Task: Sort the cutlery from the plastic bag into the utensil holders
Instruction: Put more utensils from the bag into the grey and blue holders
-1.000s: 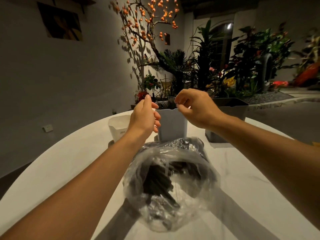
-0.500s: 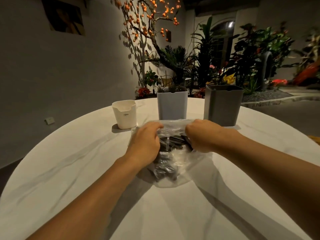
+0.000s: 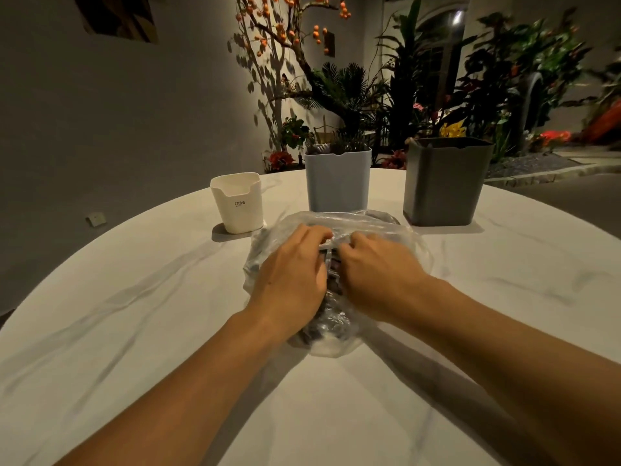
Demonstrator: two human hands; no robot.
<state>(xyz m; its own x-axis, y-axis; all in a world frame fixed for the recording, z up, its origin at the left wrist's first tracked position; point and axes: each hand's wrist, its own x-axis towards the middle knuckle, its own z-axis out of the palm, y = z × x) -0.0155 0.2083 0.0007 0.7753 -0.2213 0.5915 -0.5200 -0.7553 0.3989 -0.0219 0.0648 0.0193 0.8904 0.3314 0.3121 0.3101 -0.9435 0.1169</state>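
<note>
Head: left hand (image 3: 290, 277), right hand (image 3: 379, 274) grip plastic bag (image 3: 386, 230)

A round white counter (image 3: 141, 331) with faint grey veining fills the lower view, and a grey wall (image 3: 134, 112) rises behind it on the left, bearing a dark picture (image 3: 117, 15) at the top edge and a small pale wall plate (image 3: 96, 218) low down. Beyond the far rim stands a bare-branched tree with orange fruits (image 3: 285, 31) (its shadow falls on the wall), then a palm-like plant (image 3: 346, 92), dense dark foliage (image 3: 504, 68) and red flowers (image 3: 554, 136) at the right.
</note>
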